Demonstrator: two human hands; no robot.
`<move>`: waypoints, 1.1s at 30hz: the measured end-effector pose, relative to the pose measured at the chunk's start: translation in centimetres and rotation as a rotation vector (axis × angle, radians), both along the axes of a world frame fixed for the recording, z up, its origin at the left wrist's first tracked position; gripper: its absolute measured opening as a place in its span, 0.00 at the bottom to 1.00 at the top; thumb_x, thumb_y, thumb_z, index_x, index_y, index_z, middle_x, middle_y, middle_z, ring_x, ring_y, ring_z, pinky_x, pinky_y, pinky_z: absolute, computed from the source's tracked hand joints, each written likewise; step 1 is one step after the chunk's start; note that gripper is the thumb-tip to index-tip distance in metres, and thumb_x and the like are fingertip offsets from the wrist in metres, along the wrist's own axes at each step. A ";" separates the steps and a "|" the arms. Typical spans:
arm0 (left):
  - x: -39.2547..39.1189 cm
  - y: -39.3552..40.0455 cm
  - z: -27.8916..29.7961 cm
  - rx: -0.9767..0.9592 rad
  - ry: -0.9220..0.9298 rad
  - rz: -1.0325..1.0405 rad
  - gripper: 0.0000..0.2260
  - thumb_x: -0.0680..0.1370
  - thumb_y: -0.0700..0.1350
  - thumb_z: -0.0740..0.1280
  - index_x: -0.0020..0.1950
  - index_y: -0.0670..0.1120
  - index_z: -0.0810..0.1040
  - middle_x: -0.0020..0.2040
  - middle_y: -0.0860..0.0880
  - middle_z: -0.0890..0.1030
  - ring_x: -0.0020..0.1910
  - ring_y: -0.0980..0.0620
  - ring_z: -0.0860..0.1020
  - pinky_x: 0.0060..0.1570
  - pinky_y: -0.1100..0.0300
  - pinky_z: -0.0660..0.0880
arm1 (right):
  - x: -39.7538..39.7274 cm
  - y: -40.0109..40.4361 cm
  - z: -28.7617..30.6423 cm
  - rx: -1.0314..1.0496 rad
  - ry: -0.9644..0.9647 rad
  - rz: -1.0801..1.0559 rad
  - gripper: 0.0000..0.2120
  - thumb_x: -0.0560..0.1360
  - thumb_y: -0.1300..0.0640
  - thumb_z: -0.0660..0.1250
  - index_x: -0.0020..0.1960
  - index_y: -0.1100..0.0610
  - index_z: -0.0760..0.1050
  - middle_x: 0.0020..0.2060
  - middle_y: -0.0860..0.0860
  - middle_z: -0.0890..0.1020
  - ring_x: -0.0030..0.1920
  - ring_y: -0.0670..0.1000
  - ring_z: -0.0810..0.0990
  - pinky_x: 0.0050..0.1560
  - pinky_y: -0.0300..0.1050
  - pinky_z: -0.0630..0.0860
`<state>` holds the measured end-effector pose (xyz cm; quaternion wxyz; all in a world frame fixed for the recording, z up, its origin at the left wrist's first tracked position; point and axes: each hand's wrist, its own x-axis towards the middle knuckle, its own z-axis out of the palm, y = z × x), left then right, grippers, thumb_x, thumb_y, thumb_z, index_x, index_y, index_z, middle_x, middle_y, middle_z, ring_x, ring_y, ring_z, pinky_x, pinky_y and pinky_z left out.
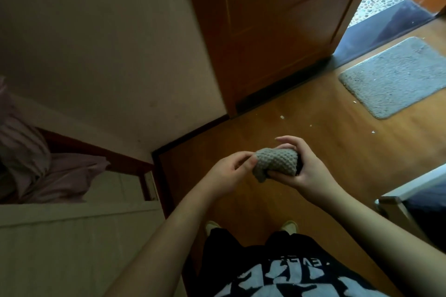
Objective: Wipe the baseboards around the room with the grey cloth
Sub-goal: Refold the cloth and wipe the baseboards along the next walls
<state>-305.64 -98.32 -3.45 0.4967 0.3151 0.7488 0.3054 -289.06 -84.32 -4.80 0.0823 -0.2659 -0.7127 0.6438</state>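
Bunching the cloth, baseboards not yet touched

Starting at the left edge, rumpled mauve bedding (36, 161) lies on a bed with a dark wooden frame, partly cut off by the frame edge. Beside it, the dark brown baseboard strip (190, 136) runs along the foot of the pale wall to the corner; nothing touches it. The left hand (225, 172) pinches one end of the grey waffle-knit cloth (275, 160) between thumb and curled fingers. The right hand (306, 165) cups the bundled cloth from below and behind, fingers curled round it. Both hands hold it in mid-air above the orange-brown wooden floor (301, 128), well apart from any baseboard. By my reading the wiping has not begun; the whole round of the room is left. Further right, a grey fuzzy doormat (395, 77) lies by the open wooden door (277, 31). Whether the cloth is damp is impossible to tell, and the baseboard behind the bed is hidden.
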 end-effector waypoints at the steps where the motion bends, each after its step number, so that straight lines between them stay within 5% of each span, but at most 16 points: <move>1: 0.6 0.9 0.1 0.006 -0.003 0.011 0.24 0.78 0.65 0.58 0.68 0.54 0.75 0.60 0.57 0.80 0.59 0.61 0.77 0.59 0.60 0.75 | 0.7 0.9 0.0 0.002 0.006 0.002 0.32 0.67 0.54 0.78 0.66 0.45 0.67 0.53 0.44 0.80 0.54 0.45 0.81 0.52 0.43 0.80; 6: 3.6 4.5 0.9 0.114 -0.055 0.126 0.09 0.81 0.50 0.67 0.60 0.52 0.77 0.55 0.55 0.82 0.54 0.61 0.81 0.51 0.64 0.77 | 3.8 3.7 0.4 -0.006 0.020 -0.067 0.34 0.66 0.51 0.79 0.67 0.43 0.66 0.55 0.43 0.79 0.56 0.44 0.80 0.55 0.44 0.80; 14: 4.7 9.0 0.5 0.255 -0.083 0.235 0.10 0.81 0.41 0.66 0.62 0.48 0.76 0.56 0.51 0.83 0.55 0.56 0.82 0.50 0.62 0.78 | 5.0 5.8 -0.5 -0.343 0.079 -0.252 0.35 0.64 0.49 0.81 0.67 0.50 0.70 0.59 0.48 0.82 0.60 0.50 0.81 0.61 0.57 0.78; 24: 1.2 19.3 -0.9 0.305 -0.063 0.080 0.10 0.83 0.46 0.64 0.63 0.51 0.75 0.55 0.53 0.81 0.53 0.58 0.82 0.44 0.64 0.80 | 3.8 12.3 0.0 -0.272 -0.017 -0.482 0.20 0.69 0.47 0.72 0.60 0.49 0.76 0.54 0.44 0.84 0.56 0.42 0.81 0.54 0.37 0.76; 33: -2.4 27.4 -2.3 0.355 0.058 -0.068 0.05 0.82 0.50 0.64 0.56 0.55 0.77 0.46 0.50 0.81 0.45 0.57 0.81 0.44 0.63 0.79 | 0.3 16.9 -0.5 -0.300 -0.004 -0.730 0.13 0.72 0.50 0.72 0.54 0.53 0.78 0.49 0.50 0.86 0.53 0.51 0.83 0.58 0.51 0.78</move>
